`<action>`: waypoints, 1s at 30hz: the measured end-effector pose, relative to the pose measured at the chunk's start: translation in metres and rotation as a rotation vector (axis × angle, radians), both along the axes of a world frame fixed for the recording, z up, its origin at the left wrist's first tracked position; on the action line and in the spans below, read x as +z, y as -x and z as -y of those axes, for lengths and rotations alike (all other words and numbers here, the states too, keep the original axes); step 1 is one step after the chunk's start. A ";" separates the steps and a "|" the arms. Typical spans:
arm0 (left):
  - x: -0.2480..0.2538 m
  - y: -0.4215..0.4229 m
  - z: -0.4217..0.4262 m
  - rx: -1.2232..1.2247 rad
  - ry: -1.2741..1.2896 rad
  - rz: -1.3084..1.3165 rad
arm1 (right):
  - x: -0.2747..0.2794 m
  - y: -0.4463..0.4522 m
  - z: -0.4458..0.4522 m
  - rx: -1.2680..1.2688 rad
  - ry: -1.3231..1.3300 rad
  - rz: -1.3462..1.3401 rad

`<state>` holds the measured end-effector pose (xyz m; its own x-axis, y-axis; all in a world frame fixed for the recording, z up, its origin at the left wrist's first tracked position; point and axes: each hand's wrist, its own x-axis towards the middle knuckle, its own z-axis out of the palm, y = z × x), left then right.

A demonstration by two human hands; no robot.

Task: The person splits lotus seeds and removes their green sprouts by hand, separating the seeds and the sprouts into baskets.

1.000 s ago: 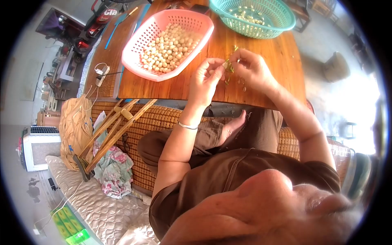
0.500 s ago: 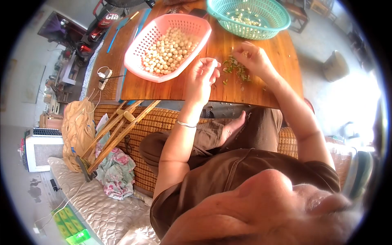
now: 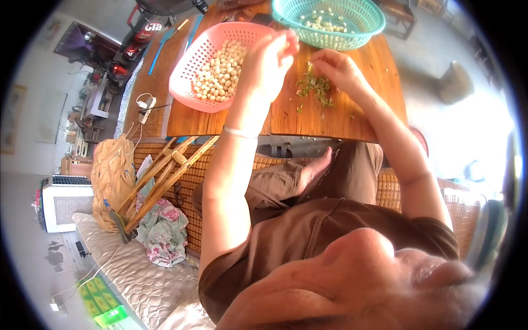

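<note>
My left hand [image 3: 269,63] is raised over the right side of a pink basket [image 3: 184,74], close to a teal basket [image 3: 366,38]. Its fingers are curled together, and what they hold, if anything, is hidden. Pale round seeds [image 3: 217,77] lie heaped in the pink basket. Smaller whitish-green pieces [image 3: 324,22] sit at the bottom of the teal one. Just above a scatter of green scraps [image 3: 313,88], my right hand [image 3: 341,70] has thumb and fingers pinched. Whatever is between them is too small to make out.
Both baskets stand on a wooden table [image 3: 363,118]. On its left side lie a blue stick-like tool [image 3: 159,52] and a white power strip [image 3: 144,113]. Wooden crutches [image 3: 165,176], a tan bag [image 3: 113,176] and a floral cloth [image 3: 164,231] rest on the seat to my left.
My left hand has moved forward, up towards the teal basket, and now covers part of the pink basket. My right hand stays near the green scraps. The view has shifted slightly.
</note>
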<state>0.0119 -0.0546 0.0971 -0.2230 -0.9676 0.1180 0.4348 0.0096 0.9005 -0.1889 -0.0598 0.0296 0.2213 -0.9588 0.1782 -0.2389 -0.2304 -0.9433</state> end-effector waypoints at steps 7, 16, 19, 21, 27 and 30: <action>0.016 0.047 0.126 -0.141 0.119 0.025 | -0.003 -0.002 0.000 -0.101 0.111 -0.094; 0.043 -0.055 0.085 0.225 0.277 0.443 | -0.002 -0.012 -0.010 -0.027 0.176 -0.231; 0.038 -0.111 0.077 0.286 0.199 0.653 | -0.011 -0.017 -0.002 -0.119 0.670 -0.179; 0.026 -0.147 0.072 0.269 0.188 0.814 | -0.007 -0.018 -0.006 -0.102 0.554 -0.213; -0.013 -0.170 0.056 0.169 0.357 1.507 | -0.012 -0.015 -0.005 -0.105 0.456 -0.309; -0.022 -0.166 0.053 0.160 0.499 1.568 | -0.017 -0.014 -0.003 -0.108 0.543 -0.204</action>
<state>0.1780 -0.1078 0.0752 -0.3259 -0.9291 0.1747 -0.8705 0.3670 0.3280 -0.1748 -0.0566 0.0124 0.2089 -0.7611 0.6141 -0.4520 -0.6320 -0.6295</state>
